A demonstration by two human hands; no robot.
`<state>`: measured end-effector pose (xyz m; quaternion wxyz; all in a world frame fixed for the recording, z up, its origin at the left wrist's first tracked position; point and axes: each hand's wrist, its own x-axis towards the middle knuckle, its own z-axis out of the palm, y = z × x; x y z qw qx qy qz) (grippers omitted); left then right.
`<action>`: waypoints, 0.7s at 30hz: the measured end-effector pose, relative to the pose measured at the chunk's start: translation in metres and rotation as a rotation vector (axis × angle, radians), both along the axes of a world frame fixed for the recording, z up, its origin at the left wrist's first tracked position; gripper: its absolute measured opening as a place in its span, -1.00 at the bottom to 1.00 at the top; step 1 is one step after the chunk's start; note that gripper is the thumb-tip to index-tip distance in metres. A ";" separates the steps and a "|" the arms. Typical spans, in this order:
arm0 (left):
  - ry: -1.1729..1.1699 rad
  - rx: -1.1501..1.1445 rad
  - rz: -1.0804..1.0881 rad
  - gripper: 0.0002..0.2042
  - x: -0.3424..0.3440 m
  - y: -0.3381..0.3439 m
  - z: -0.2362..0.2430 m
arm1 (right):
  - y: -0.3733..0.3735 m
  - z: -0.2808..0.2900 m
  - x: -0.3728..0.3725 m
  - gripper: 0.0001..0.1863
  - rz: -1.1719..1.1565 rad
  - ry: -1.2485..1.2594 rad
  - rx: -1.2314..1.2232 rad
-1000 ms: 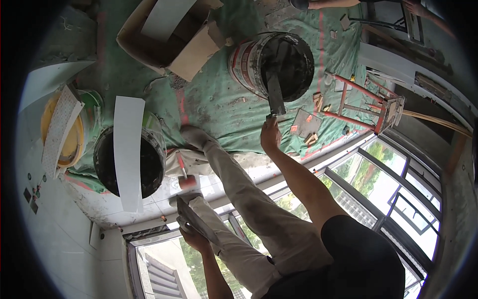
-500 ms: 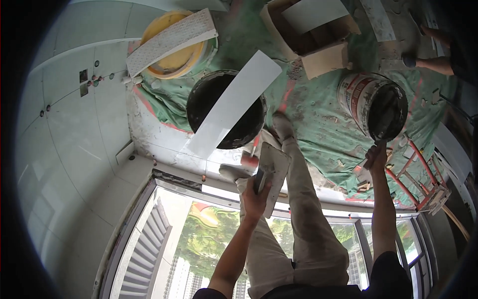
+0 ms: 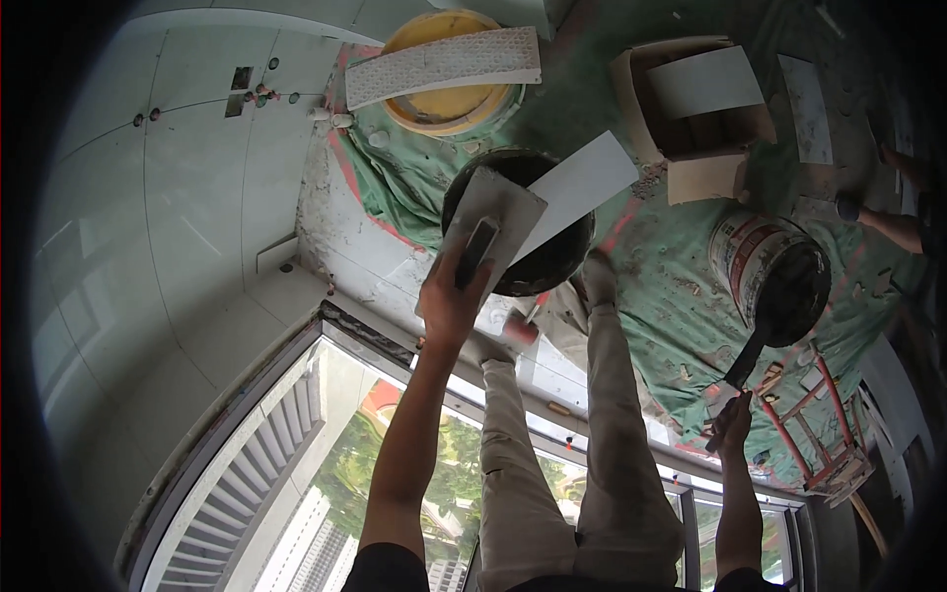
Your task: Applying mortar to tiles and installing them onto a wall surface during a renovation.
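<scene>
My left hand point(image 3: 452, 301) grips the handle of a flat rectangular plastering trowel point(image 3: 513, 212), its fingers wrapped round it. The trowel's plate hangs over a black round tub point(image 3: 552, 271), covering part of it. Across the tub lies a white tile strip point(image 3: 584, 187), partly hidden behind the trowel. Lower right, my right hand point(image 3: 731, 422) is closed round the handle of a long dark, mortar-smeared spatula point(image 3: 755, 350). The spatula's far end reaches the mouth of a tilted white bucket point(image 3: 735, 252), which holds dark mortar.
A yellow-topped bucket point(image 3: 444, 109) carries a textured tile strip point(image 3: 444, 67). An open cardboard box point(image 3: 706, 178) stands on the green ground sheet point(image 3: 656, 296). A red-framed stand point(image 3: 834, 395), a red-headed hammer-like tool point(image 3: 521, 328) and another person's arm point(image 3: 888, 227) are nearby. Windows lie below.
My view has shifted. My left hand has moved the trowel up and left over the tub. My right hand has drawn back from the bucket, and the spatula's length now shows.
</scene>
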<state>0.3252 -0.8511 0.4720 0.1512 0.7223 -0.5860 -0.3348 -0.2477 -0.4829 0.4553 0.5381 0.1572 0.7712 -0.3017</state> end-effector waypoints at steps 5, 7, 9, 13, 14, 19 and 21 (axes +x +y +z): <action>-0.005 -0.122 -0.235 -0.52 0.016 -0.106 -0.045 | -0.074 -0.079 -0.045 -0.41 -0.213 0.125 -0.285; -0.063 -0.097 -0.291 -0.53 0.014 -0.126 -0.060 | -0.084 -0.094 -0.044 -0.41 -0.198 0.156 -0.282; -0.086 -0.107 -0.314 -0.53 0.010 -0.136 -0.072 | -0.075 -0.089 -0.030 -0.37 -0.181 0.052 -0.195; -0.100 -0.021 -0.275 -0.51 0.009 -0.136 -0.082 | -0.018 -0.020 0.019 -0.32 -0.072 -0.075 0.063; -0.096 -0.016 -0.266 -0.50 0.010 -0.134 -0.083 | -0.007 -0.002 0.029 -0.30 -0.025 -0.061 0.094; 0.010 -0.022 -0.306 -0.50 0.022 -0.129 -0.095 | 0.004 0.033 0.075 -0.38 0.261 0.082 0.061; -0.006 -0.090 -0.293 -0.50 0.026 -0.126 -0.099 | -0.016 0.024 0.091 -0.43 0.351 0.089 -0.020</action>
